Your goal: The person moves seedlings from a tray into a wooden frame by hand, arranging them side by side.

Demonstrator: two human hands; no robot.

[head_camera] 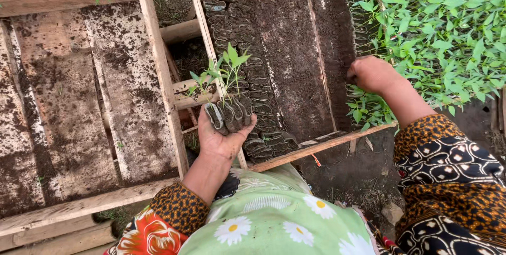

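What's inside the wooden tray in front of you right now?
The tray holds rows of empty soil pots along its left side; the rest is bare dark soil. The left hand with its seedlings covers some pots.

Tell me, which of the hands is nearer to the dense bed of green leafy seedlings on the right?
The right hand. It rests at the edge of the dense bed of green leafy seedlings, touching the leaves. The left hand is well apart, holding a cluster of small soil-filled seedling bags.
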